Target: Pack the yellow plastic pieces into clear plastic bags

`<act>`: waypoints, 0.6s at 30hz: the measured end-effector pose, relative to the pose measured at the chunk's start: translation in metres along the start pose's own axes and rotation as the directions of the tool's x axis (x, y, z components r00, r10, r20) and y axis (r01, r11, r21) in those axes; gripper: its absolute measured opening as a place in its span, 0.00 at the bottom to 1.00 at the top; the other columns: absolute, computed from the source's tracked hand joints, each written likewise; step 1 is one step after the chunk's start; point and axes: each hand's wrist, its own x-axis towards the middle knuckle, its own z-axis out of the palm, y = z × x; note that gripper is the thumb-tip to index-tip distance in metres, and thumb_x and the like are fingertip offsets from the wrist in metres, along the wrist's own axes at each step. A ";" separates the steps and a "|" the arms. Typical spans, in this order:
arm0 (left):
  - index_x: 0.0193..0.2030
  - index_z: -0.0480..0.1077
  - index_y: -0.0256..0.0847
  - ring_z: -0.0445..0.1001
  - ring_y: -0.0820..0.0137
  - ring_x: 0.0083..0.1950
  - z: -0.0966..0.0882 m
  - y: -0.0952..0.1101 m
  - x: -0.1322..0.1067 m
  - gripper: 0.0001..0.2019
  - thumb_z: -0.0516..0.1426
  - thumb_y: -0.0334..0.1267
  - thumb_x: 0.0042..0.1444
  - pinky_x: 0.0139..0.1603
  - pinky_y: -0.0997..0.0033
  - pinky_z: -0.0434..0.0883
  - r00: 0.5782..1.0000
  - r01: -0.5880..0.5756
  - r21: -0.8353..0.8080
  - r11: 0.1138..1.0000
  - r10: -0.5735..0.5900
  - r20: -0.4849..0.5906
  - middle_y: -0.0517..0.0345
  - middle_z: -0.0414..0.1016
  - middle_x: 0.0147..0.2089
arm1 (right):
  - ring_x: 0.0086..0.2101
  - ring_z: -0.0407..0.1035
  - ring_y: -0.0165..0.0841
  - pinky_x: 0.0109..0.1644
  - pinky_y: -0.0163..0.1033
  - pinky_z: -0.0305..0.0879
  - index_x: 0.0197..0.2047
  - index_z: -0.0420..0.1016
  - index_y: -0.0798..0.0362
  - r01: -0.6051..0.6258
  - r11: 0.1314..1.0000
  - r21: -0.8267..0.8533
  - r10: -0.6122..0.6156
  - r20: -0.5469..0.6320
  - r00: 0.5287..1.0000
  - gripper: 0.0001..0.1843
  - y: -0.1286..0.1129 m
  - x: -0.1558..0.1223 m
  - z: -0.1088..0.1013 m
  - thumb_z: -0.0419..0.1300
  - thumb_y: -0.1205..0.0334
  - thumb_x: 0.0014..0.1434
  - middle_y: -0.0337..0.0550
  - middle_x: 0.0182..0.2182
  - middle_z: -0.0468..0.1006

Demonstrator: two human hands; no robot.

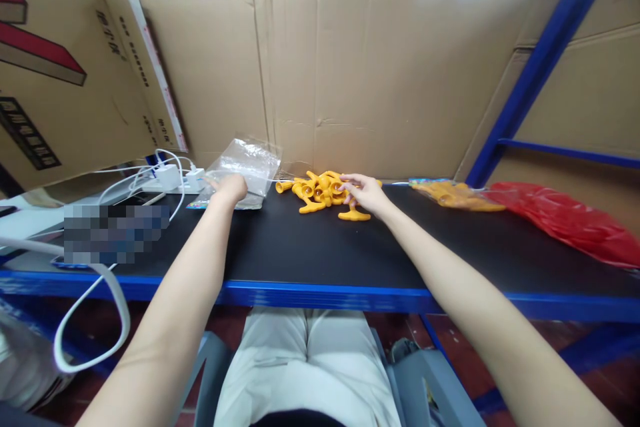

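My left hand (pixel 229 187) rests on the near edge of a stack of clear plastic bags (pixel 245 163) at the back left of the black table (pixel 300 247); its fingers are curled and pinch the top bag. My right hand (pixel 364 192) reaches into a pile of small yellow plastic parts (pixel 315 190) at the back centre. Its fingers are bent over the pieces, and whether they grip one is hidden. One yellow part (pixel 354 215) lies just in front of that hand.
A filled bag of yellow parts (pixel 453 193) and a red plastic bag (pixel 570 220) lie at the right. A white power strip with cables (pixel 170 180) sits at the left. Cardboard walls (pixel 380 80) close off the back; blue shelf posts (pixel 540 67) stand at the right.
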 end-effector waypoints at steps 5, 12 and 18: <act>0.42 0.74 0.36 0.65 0.46 0.54 0.009 -0.009 0.013 0.15 0.56 0.33 0.45 0.53 0.37 0.54 0.990 0.108 0.096 0.989 -0.116 0.076 0.40 0.71 0.51 | 0.19 0.66 0.22 0.18 0.29 0.64 0.48 0.69 0.58 -0.022 0.999 -0.041 0.023 0.023 0.999 0.15 0.003 0.002 0.000 0.53 0.69 0.57 0.46 0.34 0.75; 0.44 0.72 0.34 0.67 0.40 0.51 0.015 -0.017 0.021 0.22 0.60 0.42 0.42 0.48 0.31 0.55 0.993 0.081 0.126 0.989 -0.091 0.079 0.33 0.70 0.49 | 0.19 0.66 0.24 0.20 0.31 0.64 0.45 0.72 0.58 0.006 0.990 -0.144 0.005 0.075 0.997 0.13 0.010 0.004 -0.001 0.54 0.68 0.56 0.44 0.30 0.75; 0.44 0.72 0.32 0.67 0.38 0.50 0.014 -0.019 0.021 0.24 0.59 0.46 0.41 0.48 0.29 0.54 0.992 0.019 0.098 0.995 -0.031 0.125 0.30 0.71 0.46 | 0.21 0.67 0.24 0.30 0.35 0.68 0.42 0.73 0.58 0.036 0.962 -0.270 -0.009 0.103 0.995 0.12 0.017 0.007 -0.003 0.52 0.70 0.56 0.41 0.26 0.75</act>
